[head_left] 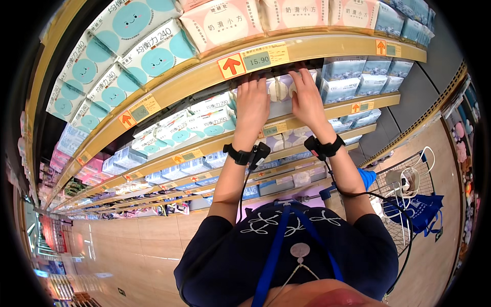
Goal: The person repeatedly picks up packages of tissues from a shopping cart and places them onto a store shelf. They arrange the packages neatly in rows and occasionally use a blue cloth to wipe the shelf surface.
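Both my hands reach into the second shelf, below the edge of the top shelf. My left hand lies over the left end of a row of purple-and-white packs, its fingertips hidden in the shadow. On the right end of that row rests my right hand, fingers spread over the top and thumb at the front. Whether either hand grips a pack is not clear. White-and-teal packs stand left of my left hand. Blue packs are stacked right of my right hand.
Pink-and-white packs fill the top shelf, whose yellow rail overhangs my fingers. Lower shelves hold more packs. At my right stands a wire shopping cart with a blue bag. Cables run from both wrist devices.
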The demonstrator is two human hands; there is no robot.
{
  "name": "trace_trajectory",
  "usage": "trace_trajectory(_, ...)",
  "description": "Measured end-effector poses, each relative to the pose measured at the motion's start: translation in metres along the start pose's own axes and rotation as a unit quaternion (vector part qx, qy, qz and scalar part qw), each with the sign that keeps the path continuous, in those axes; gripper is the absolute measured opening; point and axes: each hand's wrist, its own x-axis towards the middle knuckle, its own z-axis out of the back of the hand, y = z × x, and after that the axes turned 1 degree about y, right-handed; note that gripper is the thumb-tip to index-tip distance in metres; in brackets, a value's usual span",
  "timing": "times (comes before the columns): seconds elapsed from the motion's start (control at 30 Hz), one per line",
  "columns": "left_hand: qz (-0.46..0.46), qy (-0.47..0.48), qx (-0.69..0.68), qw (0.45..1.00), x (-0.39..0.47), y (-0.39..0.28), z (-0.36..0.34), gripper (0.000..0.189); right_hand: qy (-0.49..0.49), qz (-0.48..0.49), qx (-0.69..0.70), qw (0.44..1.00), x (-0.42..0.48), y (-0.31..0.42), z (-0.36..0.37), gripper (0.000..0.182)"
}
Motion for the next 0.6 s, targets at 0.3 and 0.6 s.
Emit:
trace_trajectory(0.3,0.005,0.003,0.056,0.998,0.001,0.006,-0.005,0.068,0.025,0.002,-0.117,0.993,0.004,-0.005,0.003,0.058)
trace_trajectory(0.6,0.065,-0.167,-0.027,0.983,-0.009,-0.007,0.019,0.054,-0.142,0.047,-0.075,0.986,-0.013,0.018,0.039,0.051)
